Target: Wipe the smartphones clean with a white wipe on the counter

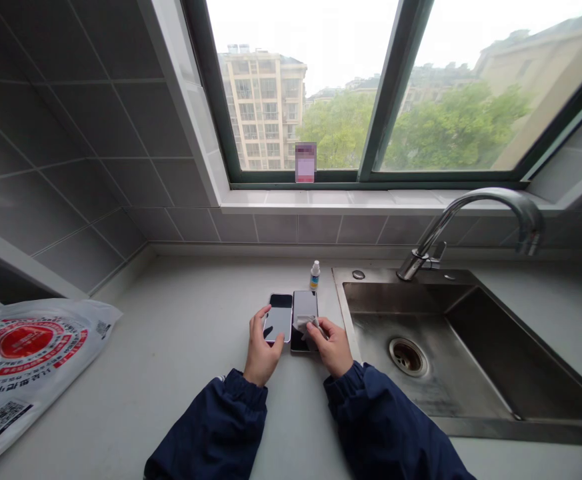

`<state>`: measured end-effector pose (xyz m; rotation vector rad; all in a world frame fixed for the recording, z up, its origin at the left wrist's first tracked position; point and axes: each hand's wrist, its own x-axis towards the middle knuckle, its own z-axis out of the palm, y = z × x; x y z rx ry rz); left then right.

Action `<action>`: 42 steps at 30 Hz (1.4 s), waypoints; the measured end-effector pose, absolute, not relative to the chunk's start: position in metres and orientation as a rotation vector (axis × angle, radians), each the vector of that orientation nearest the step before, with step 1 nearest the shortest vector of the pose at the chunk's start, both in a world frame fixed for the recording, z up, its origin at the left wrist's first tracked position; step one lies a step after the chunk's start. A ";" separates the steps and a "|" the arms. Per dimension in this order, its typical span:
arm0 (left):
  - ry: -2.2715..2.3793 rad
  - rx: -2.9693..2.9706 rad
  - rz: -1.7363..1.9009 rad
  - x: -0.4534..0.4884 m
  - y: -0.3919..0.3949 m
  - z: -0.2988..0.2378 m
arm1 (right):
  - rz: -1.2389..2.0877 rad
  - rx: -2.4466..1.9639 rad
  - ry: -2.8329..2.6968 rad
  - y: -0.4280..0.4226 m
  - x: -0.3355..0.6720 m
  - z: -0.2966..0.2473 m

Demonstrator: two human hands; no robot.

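Two dark-screened phones lie side by side on the pale countertop (181, 373). My left hand (262, 350) grips the left phone (279, 316) by its near end, thumb and fingers around its edges. My right hand (333, 345) presses a small white cloth (305, 325) onto the lower part of the right phone (305, 308). A small white spray bottle (315, 275) with a blue label stands just beyond the phones. Dark blue sleeves cover both forearms.
A steel sink (475, 353) with a curved tap (475, 220) lies right of the phones. A printed white plastic bag (25, 360) rests at the left. Grey tiles line the left wall. A small card (305, 162) stands on the window sill.
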<state>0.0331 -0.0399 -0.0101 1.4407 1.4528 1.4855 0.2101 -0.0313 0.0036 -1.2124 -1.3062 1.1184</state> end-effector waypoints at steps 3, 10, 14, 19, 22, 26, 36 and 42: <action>1.419 1.376 1.462 0.032 -0.036 -0.009 | 1.136 -1.211 -1.300 -0.030 0.210 0.002; 1.298 1.294 1.564 0.031 -0.035 -0.013 | 1.163 -1.197 -1.287 -0.030 0.209 0.004; 1.306 1.277 1.622 0.031 -0.036 -0.014 | 1.175 -1.196 -1.278 -0.031 0.209 0.005; 1.300 1.313 1.611 0.030 -0.028 -0.013 | 1.193 -1.198 -1.274 -0.031 0.209 0.005; 1.294 1.394 1.532 0.028 -0.022 -0.012 | 1.187 -1.202 -1.272 -0.031 0.209 0.005; 1.433 1.565 1.447 0.026 -0.020 -0.008 | 1.170 -1.200 -1.274 -0.031 0.209 0.006; 1.608 1.735 1.305 0.031 -0.030 -0.004 | 1.020 -1.221 -1.188 -0.027 0.211 -0.003; 1.703 2.047 1.127 0.024 -0.032 -0.001 | 1.009 -1.254 -1.007 -0.017 0.216 -0.023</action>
